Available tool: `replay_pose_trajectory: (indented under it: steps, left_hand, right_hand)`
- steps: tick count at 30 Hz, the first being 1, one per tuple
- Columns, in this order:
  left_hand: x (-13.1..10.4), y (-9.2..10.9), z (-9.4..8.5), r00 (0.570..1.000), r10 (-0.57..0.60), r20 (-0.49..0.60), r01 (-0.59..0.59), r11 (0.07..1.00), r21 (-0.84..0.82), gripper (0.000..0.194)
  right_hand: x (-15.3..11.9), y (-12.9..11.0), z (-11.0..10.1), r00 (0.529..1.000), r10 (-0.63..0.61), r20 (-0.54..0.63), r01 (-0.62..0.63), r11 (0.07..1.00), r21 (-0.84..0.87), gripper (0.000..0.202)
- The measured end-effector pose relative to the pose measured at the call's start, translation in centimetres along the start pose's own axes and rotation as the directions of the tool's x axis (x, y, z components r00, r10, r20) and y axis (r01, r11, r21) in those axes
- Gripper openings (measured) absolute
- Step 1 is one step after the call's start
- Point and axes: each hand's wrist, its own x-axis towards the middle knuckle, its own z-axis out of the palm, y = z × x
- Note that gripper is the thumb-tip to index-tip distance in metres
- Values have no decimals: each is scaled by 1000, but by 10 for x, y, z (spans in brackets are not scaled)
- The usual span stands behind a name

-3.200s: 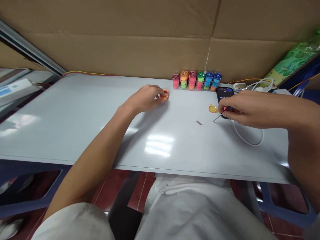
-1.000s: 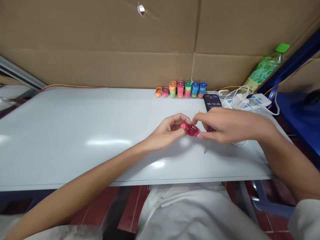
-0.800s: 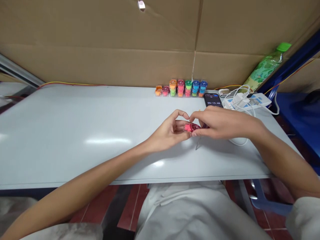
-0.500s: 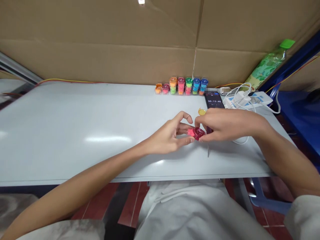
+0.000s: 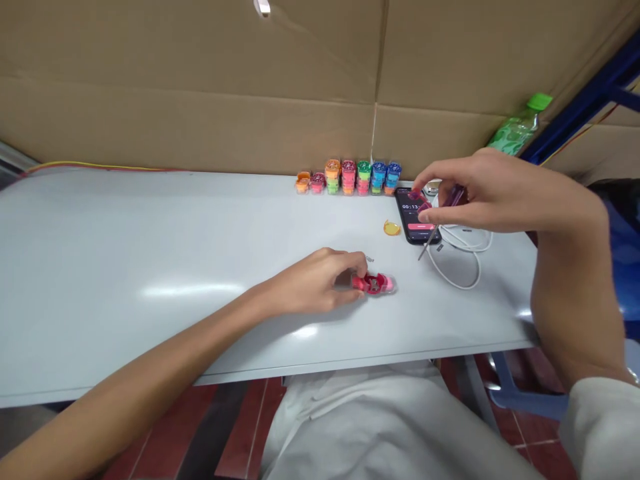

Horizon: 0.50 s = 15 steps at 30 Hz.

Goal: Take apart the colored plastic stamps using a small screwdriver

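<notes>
My left hand (image 5: 325, 280) pinches the left end of a red toy watch (image 5: 374, 285) with thumb and fingertips. The watch lies on the white table, its round middle without the dark dial cover. Raised above the phone, my right hand (image 5: 505, 193) pinches a clear magenta watch cover (image 5: 421, 200) between thumb and index finger. The same hand keeps a screwdriver (image 5: 427, 245) in its curled fingers, purple handle in the palm and thin metal shaft pointing down. A yellow cover (image 5: 392, 228) lies on the table between the hands.
A row of colourful toy watches (image 5: 349, 179) stands against the cardboard wall (image 5: 200, 133). Under my right hand are a phone (image 5: 415, 230) with a running timer and a looped white cable (image 5: 457, 287). A green-capped bottle (image 5: 517, 130) leans at the back right.
My right hand has moved up and right, away from the watch, with the magenta cover now off it. My left hand has lowered the watch to the table.
</notes>
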Motion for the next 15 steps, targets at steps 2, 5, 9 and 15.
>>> replay_pose_trajectory:
  steps: [2, 5, 9, 15]
  left_hand:
    - [0, -3, -4, 1000, 12, 12, -12, 998, 60, 12]
    - [3, -2, -11, 1000, 26, 0, -26, 998, 62, 12]
    - [22, 6, -17, 961, 54, -271, -69, 997, -45, 30]
    - [68, 26, -14, 696, 297, -654, -325, 942, 82, 43]
  right_hand:
    - [-1, 1, -1, 1000, -5, 4, 5, 1000, -1, 42]
    - [0, -2, 1, 1000, -25, 7, 25, 999, 30, 43]
    - [5, -7, 8, 991, -116, 73, 105, 985, 138, 42]
    - [12, 0, 17, 986, -167, 24, 148, 924, 354, 43]
